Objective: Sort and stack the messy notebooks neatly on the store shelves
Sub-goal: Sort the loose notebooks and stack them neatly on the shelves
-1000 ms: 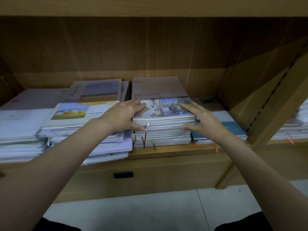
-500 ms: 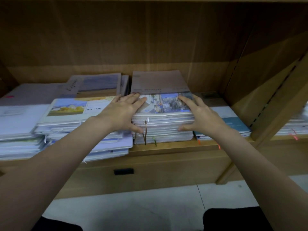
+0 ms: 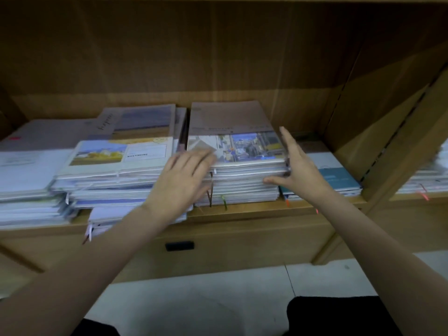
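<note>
While the left hand [image 3: 180, 180] lies blurred with straight fingers on the middle notebook stack [image 3: 244, 175], the right hand [image 3: 297, 166] stands flat against its right edge. Both hands' fingers are spread, gripping nothing; the stack sits between them on the wooden shelf [image 3: 254, 210].

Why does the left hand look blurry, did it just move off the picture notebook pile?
Yes. The left hand slid left and toward the shelf's front edge; only its fingertips now overlap the middle stack.
</note>
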### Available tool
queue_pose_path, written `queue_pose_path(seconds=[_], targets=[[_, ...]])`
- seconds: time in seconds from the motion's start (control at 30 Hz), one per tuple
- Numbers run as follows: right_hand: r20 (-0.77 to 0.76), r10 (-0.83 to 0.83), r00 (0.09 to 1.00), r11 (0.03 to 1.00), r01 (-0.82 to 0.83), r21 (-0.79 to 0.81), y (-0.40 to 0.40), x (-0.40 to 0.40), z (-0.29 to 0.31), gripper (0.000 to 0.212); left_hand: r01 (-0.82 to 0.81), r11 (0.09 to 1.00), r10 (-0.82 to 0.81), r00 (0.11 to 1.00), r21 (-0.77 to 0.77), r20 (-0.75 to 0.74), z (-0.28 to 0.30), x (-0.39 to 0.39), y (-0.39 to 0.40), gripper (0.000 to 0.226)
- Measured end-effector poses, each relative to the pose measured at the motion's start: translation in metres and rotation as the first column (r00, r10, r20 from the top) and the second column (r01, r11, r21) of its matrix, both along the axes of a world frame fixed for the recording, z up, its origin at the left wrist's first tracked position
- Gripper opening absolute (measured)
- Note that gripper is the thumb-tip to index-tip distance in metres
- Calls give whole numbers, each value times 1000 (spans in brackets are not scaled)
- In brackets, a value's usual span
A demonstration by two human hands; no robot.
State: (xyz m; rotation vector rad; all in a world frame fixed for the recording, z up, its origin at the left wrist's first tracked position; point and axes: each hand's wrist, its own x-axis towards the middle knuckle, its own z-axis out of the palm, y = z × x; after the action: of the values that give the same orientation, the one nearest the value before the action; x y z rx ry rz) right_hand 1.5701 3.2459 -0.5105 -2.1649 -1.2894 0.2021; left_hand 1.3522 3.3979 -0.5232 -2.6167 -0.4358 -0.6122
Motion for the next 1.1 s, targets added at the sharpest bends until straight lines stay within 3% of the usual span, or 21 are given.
queue_pose_path(seconds=[0.1,0.2,0.67,0.77,0.93,1.1], targets=[[12,-37,999,998,37,-44,-12,1,-18,124,-58,993,57,998,100,5,-26,-7,-9,99],[90,-60,994,986,73,-149,-16,-3,-40,121,-161,977,164,987,142,-5,-34,-1,-8,116],[213,-151,965,955,198,-220,-5,8,-38,117,-205,965,181,972,165,152,-43,18,-4,104],[242,-102,965,957,162,-239,-4,8,-34,122,-222,961,202,970,163,134,-41,19,-7,106],[92,-46,995,960,69,-271,-5,6,-48,120,-229,958,230,973,175,19,-32,11,-9,124],[81,-140,987,964,154,-215,-9,13,-57,116,-362,911,375,927,200,-30,-38,17,-16,139]])
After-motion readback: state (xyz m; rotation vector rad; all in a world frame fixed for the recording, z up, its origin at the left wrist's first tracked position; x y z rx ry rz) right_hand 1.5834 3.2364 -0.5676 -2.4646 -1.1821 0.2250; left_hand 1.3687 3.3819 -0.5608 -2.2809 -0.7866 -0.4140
